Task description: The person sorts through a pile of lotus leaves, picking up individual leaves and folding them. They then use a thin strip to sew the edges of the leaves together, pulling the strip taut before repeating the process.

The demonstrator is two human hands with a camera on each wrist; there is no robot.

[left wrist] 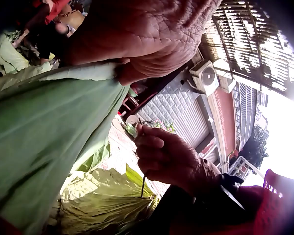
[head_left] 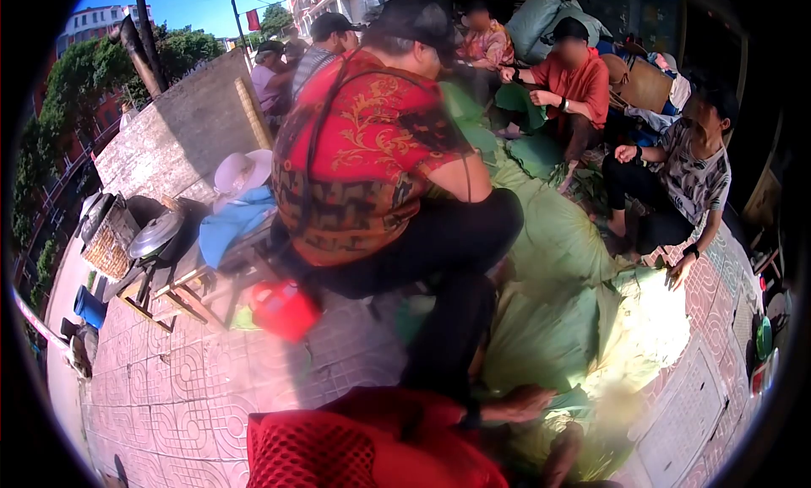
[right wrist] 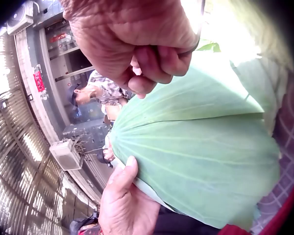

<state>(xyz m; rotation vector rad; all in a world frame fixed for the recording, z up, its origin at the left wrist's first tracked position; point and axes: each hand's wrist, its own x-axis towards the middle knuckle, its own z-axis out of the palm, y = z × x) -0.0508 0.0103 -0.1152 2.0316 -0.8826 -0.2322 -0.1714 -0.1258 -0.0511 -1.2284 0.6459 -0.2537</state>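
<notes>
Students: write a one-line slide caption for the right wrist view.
The left hand grips a veined green lotus leaf by its edge beneath the curled right hand.

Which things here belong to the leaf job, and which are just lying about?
Likely the job:
- green leaf in the left hand
- thin dark item in the right hand
- leaf pile

Likely just lying about:
- pale sunhat
- blue cloth
- blue bucket

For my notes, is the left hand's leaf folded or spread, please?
Folded: the leaf shows a paler layer along its edge, near the left hand.
</notes>
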